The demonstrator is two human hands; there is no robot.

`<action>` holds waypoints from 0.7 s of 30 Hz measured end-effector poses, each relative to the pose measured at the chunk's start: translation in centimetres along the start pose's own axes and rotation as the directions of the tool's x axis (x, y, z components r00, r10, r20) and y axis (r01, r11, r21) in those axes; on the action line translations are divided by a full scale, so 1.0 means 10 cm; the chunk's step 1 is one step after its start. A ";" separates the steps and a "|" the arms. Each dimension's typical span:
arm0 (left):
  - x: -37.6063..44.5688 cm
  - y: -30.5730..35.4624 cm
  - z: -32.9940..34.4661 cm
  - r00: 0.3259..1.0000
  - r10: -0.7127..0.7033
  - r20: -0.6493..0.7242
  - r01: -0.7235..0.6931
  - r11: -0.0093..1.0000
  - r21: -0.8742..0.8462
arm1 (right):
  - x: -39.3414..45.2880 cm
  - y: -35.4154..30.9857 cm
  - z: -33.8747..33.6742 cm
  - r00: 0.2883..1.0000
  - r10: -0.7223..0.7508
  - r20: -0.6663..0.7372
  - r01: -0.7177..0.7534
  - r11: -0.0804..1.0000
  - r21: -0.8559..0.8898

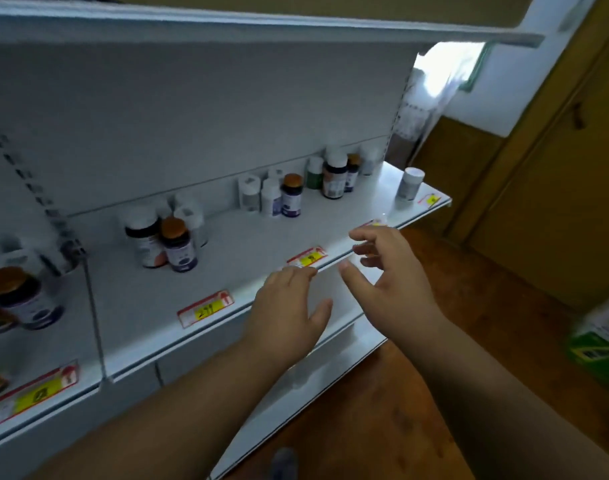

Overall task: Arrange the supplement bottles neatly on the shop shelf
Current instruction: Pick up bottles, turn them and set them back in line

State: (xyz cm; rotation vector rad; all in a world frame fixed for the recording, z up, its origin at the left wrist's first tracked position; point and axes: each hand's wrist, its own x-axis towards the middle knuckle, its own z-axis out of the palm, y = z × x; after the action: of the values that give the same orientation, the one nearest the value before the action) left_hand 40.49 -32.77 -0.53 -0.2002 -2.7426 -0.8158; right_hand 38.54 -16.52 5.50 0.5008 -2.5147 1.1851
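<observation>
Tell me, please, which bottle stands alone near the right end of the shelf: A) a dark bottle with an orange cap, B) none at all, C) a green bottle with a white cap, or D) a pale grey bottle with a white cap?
D: the pale grey bottle with a white cap stands by itself near the shelf front edge, apart from the clusters further left.

So the white metal shop shelf has supplement bottles in clumps along the back: one bunch at the left, another mid-shelf, a third further right. A lone white-capped grey bottle stands near the right front edge, well apart. Both hands hover at the front edge, left hand beside right hand.
</observation>
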 end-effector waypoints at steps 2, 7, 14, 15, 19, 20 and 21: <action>0.42 0.08 0.17 0.998 0.053 0.018 -0.052 0.998 -0.039 | 0.27 0.23 -0.10 0.999 0.004 -0.038 -0.006 0.999 -0.035; 1.30 0.39 0.50 0.992 0.109 0.070 -0.102 0.990 -0.102 | 0.83 0.73 -0.42 0.990 0.078 -0.118 -0.083 0.996 -0.041; 2.16 0.50 0.95 0.993 0.094 0.074 -0.088 0.992 -0.086 | 1.48 1.47 -0.57 0.985 0.118 -0.128 -0.126 0.991 -0.054; 2.26 0.51 1.03 0.995 0.065 0.075 -0.059 0.995 -0.080 | 1.59 1.58 -0.58 0.988 0.108 -0.111 -0.113 0.993 -0.046; 2.70 0.56 1.34 0.997 -0.022 0.069 0.026 0.999 -0.045 | 2.20 2.10 -0.64 0.996 0.084 -0.043 -0.085 0.996 -0.019; 2.83 0.58 1.42 0.997 -0.042 0.060 0.044 0.998 -0.033 | 2.40 2.24 -0.65 0.997 0.066 -0.035 -0.066 0.998 -0.014; 2.98 0.61 1.50 0.997 -0.069 0.042 0.071 0.997 -0.029 | 2.63 2.39 -0.64 0.999 0.036 -0.027 -0.036 0.999 -0.010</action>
State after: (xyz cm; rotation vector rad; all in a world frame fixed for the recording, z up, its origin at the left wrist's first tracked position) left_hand 10.10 -17.78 -0.63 -0.1290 -2.7910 -0.8823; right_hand 5.55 -1.90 4.40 0.4362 -2.5159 1.1828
